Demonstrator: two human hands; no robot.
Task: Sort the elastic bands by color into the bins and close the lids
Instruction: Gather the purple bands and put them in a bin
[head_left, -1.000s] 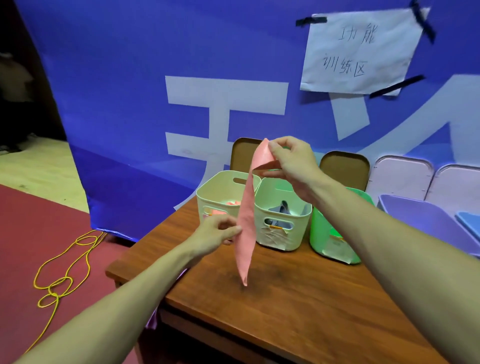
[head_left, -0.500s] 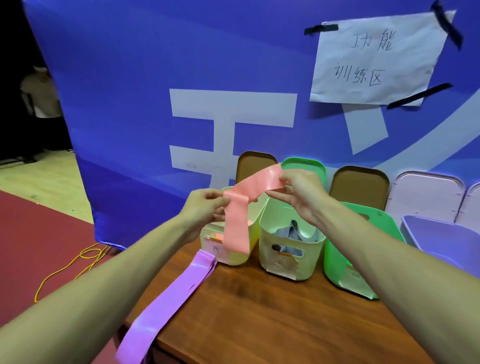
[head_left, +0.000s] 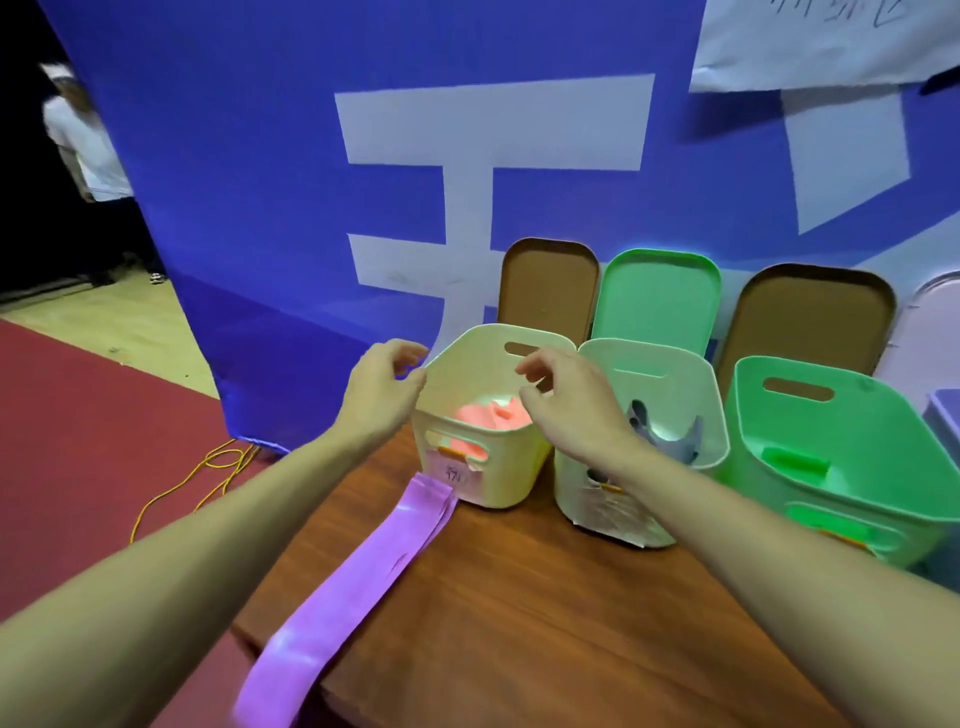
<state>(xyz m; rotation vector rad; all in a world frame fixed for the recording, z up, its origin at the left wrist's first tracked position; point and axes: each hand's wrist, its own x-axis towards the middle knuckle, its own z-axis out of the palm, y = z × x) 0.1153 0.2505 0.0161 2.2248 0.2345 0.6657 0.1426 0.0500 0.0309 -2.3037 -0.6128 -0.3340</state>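
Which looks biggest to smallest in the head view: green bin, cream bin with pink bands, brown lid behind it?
1. green bin
2. cream bin
3. brown lid, partly hidden and farther back, so less sure.

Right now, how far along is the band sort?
Done: pink bands lie in the cream bin, grey bands in the middle bin, a green band in the green bin. In hand: nothing; left hand and right hand hover empty over the cream bin. Left: the purple band lies on the table, and the lids are off.
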